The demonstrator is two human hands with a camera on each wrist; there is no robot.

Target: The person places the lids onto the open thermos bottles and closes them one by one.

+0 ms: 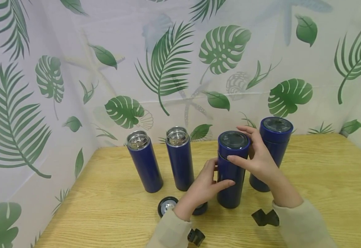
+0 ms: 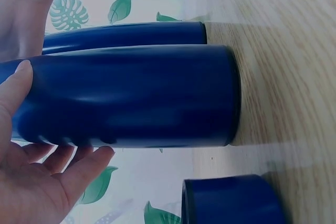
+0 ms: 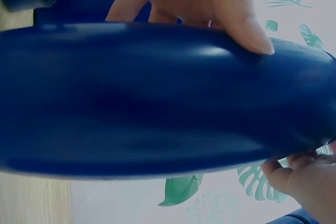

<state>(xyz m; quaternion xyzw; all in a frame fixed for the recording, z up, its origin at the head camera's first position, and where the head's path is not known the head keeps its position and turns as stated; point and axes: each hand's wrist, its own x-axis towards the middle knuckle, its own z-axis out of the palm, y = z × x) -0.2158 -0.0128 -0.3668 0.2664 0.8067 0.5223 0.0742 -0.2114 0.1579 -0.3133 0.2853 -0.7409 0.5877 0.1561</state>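
A tall dark blue thermos flask (image 1: pixel 230 187) stands upright on the wooden table in front of me. My left hand (image 1: pixel 201 187) grips its body from the left, thumb across the front and fingers round the far side. My right hand (image 1: pixel 258 158) holds its blue lid (image 1: pixel 234 142), with the thumb in front at the seam and the fingers behind. In the left wrist view the flask body (image 2: pixel 142 98) lies between left thumb and fingers. The right wrist view shows the same flask (image 3: pixel 147 103) large, its lid end at the right edge.
Another lidded flask (image 1: pixel 274 155) stands just behind on the right. To the left are two flasks without lids, an outer one (image 1: pixel 144 165) and an inner one (image 1: pixel 180 162), steel mouths showing. An upturned lid (image 1: pixel 167 205) and a second lid (image 1: pixel 201 209) lie by my left forearm, which partly covers them.
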